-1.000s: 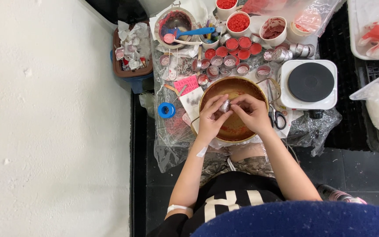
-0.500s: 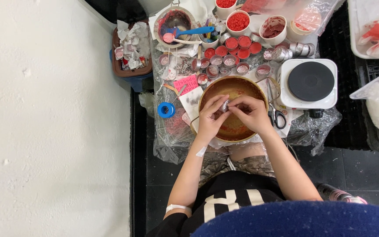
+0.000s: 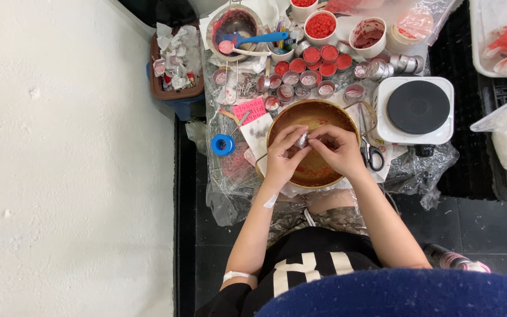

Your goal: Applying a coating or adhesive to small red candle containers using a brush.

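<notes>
Head view, looking straight down. We see both hands meeting over a round brass-coloured bowl (image 3: pixel 315 176) on the desk (image 3: pixel 230 176), which is covered in clear plastic sheeting. The left hand (image 3: pixel 283 155) has its fingers curled narrowly, the tips pinched on a small silvery tin cup (image 3: pixel 302 140). The right hand (image 3: pixel 338 149) is likewise nearly closed, its fingertips touching the same cup from the other side. The cup sits between the two sets of fingertips, above the upper middle of the bowl, whose inside is stained reddish-brown. The cup looks metallic and pale; it is too small and too covered for us to tell which way its mouth points or how its long axis lies.

Beyond the bowl stand rows of similar small tins (image 3: pixel 309 76), some filled red, some grey. A single electric hotplate (image 3: pixel 418 108) with a black disc stands to the right, and scissors (image 3: pixel 371 149) lie just beside the right hand. A blue tape roll (image 3: pixel 223 144) lies to the left of the bowl, near a pink card (image 3: pixel 249 110).
</notes>
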